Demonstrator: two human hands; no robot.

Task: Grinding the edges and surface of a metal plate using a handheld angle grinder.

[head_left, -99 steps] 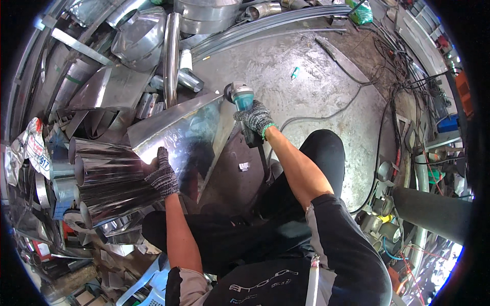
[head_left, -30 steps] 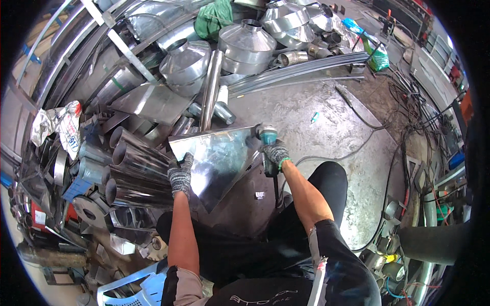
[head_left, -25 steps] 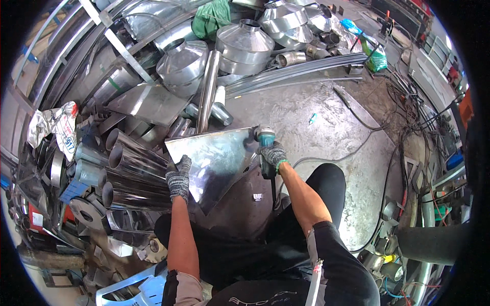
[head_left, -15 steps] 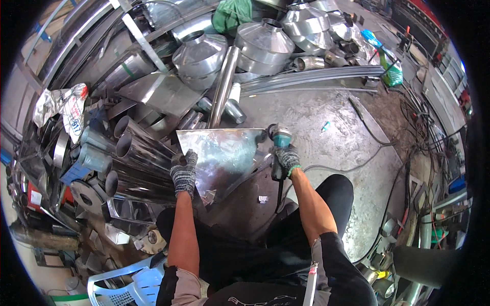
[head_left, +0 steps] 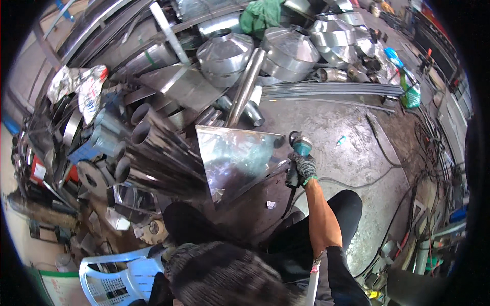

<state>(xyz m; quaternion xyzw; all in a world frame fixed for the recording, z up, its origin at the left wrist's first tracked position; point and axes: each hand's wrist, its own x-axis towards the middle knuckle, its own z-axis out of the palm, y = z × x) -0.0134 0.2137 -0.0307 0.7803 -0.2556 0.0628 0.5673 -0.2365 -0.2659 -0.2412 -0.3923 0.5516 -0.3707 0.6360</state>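
Note:
My right hand (head_left: 305,167), in a grey knit glove, is closed round the dark body of an angle grinder (head_left: 302,146). The grinder's teal head and disc point away from me, just right of a bent sheet-metal piece (head_left: 240,153). That piece stands on the floor, its shiny triangular face toward me and a corner pointing down. A large, blurred gloved shape low in the picture is my left hand (head_left: 219,273), raised close to the camera. Its fingers cannot be made out, and it is off the sheet metal.
Steel tubes (head_left: 153,135) lie stacked at the left, against the sheet piece. Cone-topped metal vessels (head_left: 291,53) and long metal strips (head_left: 332,90) are behind. A black cord (head_left: 352,184) crosses the floor. A blue plastic chair (head_left: 122,278) is at lower left.
My left hand has let go of the sheet metal's left edge and come up close to the camera. The whole view has shifted slightly; the grinder stays in my right hand.

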